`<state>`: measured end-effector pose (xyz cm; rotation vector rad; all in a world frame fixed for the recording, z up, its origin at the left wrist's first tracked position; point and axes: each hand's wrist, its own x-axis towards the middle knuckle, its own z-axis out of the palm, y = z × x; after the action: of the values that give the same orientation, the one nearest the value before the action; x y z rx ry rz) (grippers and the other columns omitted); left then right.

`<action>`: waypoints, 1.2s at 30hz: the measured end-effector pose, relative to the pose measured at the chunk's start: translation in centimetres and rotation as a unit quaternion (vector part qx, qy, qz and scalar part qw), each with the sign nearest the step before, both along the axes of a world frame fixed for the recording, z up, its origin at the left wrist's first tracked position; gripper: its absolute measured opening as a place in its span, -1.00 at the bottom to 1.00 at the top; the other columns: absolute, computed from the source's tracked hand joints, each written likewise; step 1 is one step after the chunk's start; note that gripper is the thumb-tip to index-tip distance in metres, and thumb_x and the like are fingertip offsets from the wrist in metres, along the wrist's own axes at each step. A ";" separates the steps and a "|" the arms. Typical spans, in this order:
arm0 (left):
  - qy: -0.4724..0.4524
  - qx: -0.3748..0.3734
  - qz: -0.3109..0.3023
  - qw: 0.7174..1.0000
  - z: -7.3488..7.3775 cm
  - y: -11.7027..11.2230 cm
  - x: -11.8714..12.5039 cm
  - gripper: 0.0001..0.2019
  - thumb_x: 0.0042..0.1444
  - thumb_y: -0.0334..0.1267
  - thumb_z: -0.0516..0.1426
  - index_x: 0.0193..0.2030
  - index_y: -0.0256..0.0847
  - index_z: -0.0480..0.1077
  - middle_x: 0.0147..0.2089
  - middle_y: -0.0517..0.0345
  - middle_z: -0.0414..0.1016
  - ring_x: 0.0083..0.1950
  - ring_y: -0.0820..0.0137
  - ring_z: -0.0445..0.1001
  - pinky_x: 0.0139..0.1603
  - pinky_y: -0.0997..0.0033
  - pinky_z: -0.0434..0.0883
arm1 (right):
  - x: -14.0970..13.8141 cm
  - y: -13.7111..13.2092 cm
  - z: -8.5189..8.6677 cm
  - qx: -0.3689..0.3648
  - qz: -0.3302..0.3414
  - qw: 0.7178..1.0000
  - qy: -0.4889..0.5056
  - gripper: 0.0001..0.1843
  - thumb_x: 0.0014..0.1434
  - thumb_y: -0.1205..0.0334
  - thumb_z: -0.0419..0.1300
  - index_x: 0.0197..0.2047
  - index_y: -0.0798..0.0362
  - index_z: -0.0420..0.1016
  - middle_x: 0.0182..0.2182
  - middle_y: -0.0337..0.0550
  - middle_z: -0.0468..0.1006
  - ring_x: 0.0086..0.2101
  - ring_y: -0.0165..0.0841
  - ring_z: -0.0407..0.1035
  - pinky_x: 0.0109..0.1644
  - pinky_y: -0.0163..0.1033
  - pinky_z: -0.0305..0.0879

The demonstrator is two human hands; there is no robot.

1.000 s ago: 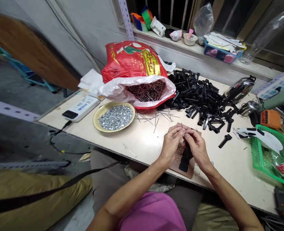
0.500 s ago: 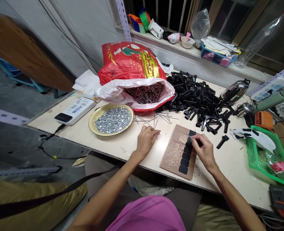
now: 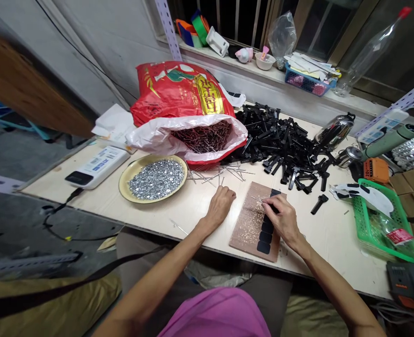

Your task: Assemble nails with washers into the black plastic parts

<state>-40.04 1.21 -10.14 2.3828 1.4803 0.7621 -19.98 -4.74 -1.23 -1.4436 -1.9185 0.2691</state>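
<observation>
Right hand [image 3: 283, 219] pinching thin pin [image 3: 257, 199] over brown board [image 3: 247, 223] — left hand [image 3: 221, 206] on table [image 3: 199, 210]

Rough brown board [image 3: 248, 220], matt black plastic pieces [image 3: 284, 145], shiny metal bits filling a dish [image 3: 126, 183].

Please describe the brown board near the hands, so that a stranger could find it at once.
On the pale table, look at the near edge, just in front of the big pile of black plastic parts. The brown board lies flat there, under the right hand. Only it carries a row of black pieces and a speckled patch.
</observation>
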 end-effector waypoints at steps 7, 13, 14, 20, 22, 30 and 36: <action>-0.173 -0.095 0.043 0.980 1.0 -0.2 -0.3 -0.88 0.07 -0.39 0.12 -0.47 -0.19 0.38 -0.40 0.08 0.41 -0.27 0.28 0.35 -0.21 0.26 0.33 | -1.3 0.6 -0.8 -0.009 -0.003 0.995 -0.098 -0.80 0.26 0.30 0.07 -0.29 0.03 0.53 -0.38 -0.17 0.53 -0.38 -0.38 0.46 -0.35 -0.33 0.33; -0.551 -0.352 0.127 0.746 3.5 -1.1 0.5 -0.71 -0.17 -0.08 0.31 -0.44 -0.25 0.41 -0.47 0.18 0.45 -0.49 0.48 0.36 -0.42 0.43 0.35 | -2.2 0.7 -0.6 0.006 0.014 0.992 -0.127 -0.79 0.27 0.32 0.06 -0.28 0.05 0.53 -0.37 -0.15 0.53 -0.38 -0.39 0.45 -0.34 -0.35 0.33; -0.593 -0.378 0.134 0.699 3.9 -1.2 0.7 -0.67 -0.24 -0.08 0.35 -0.45 -0.27 0.41 -0.47 0.17 0.47 -0.50 0.50 0.36 -0.43 0.45 0.36 | -2.3 0.6 -0.6 0.006 0.015 0.991 -0.130 -0.79 0.27 0.32 0.06 -0.27 0.05 0.52 -0.38 -0.15 0.53 -0.38 -0.39 0.45 -0.34 -0.35 0.33; -0.678 -0.436 0.147 0.573 5.7 -2.0 1.8 -0.66 -0.40 -0.24 0.43 -0.51 -0.31 0.41 -0.52 0.21 0.46 -0.53 0.57 0.38 -0.44 0.53 0.42 | -2.8 0.5 -0.7 0.002 -0.005 0.990 -0.141 -0.81 0.27 0.29 0.07 -0.27 0.04 0.53 -0.38 -0.18 0.54 -0.41 -0.41 0.45 -0.37 -0.37 0.30; -0.683 -0.437 0.148 0.566 6.0 -2.1 2.0 -0.66 -0.42 -0.26 0.44 -0.53 -0.32 0.41 -0.54 0.23 0.45 -0.53 0.59 0.38 -0.43 0.55 0.43 | -2.8 0.4 -0.9 0.000 -0.007 0.990 -0.140 -0.81 0.26 0.29 0.08 -0.27 0.04 0.53 -0.38 -0.19 0.54 -0.41 -0.42 0.45 -0.38 -0.38 0.29; -0.678 -0.417 0.146 0.588 6.1 -2.6 2.9 -0.63 -0.41 -0.19 0.44 -0.50 -0.31 0.42 -0.54 0.26 0.45 -0.50 0.57 0.40 -0.37 0.52 0.45 | -2.8 0.5 -1.3 -0.005 -0.022 0.988 -0.152 -0.83 0.25 0.31 0.09 -0.28 0.03 0.52 -0.38 -0.19 0.53 -0.38 -0.42 0.45 -0.38 -0.36 0.24; -0.671 -0.397 0.151 0.607 5.7 -2.7 3.0 -0.61 -0.41 -0.15 0.43 -0.48 -0.32 0.43 -0.51 0.24 0.47 -0.46 0.54 0.43 -0.28 0.46 0.45 | -2.7 0.4 -1.4 0.027 -0.043 0.978 -0.201 -0.81 0.26 0.30 0.08 -0.32 0.03 0.51 -0.41 -0.21 0.53 -0.43 -0.43 0.41 -0.41 -0.35 0.18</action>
<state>-37.00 -1.45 -4.46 0.4386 1.0153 1.1638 -22.70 -4.33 -2.62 -1.6328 -2.1506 -0.1263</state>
